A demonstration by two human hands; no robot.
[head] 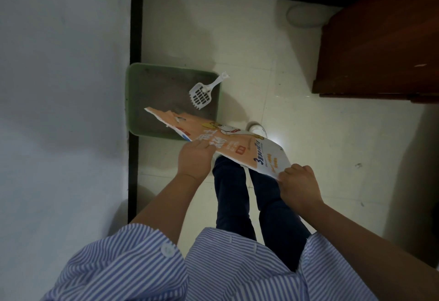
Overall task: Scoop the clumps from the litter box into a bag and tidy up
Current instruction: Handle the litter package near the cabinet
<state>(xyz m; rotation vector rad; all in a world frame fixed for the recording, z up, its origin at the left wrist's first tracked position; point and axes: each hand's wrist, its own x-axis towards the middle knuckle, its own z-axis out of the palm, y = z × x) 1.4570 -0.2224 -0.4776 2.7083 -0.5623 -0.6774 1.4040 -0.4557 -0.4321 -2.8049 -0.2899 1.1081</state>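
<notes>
pale tiled floor [308, 134], brown wooden cabinet [380, 39]

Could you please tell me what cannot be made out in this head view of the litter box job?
- Near corner of the litter box: hidden by the bag.
- Clumps in the litter: too dim to tell.
- Bag's contents: unseen.
- Fingertips of left hand and right hand: curled out of sight.

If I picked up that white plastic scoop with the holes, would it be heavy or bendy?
Probably light: the white slotted plastic scoop looks thin and is full of slots. Probably stiff too, since it keeps its shape while propped on the rim of the green litter box. It may slide off if nudged, because its handle sticks out past the rim.
</notes>
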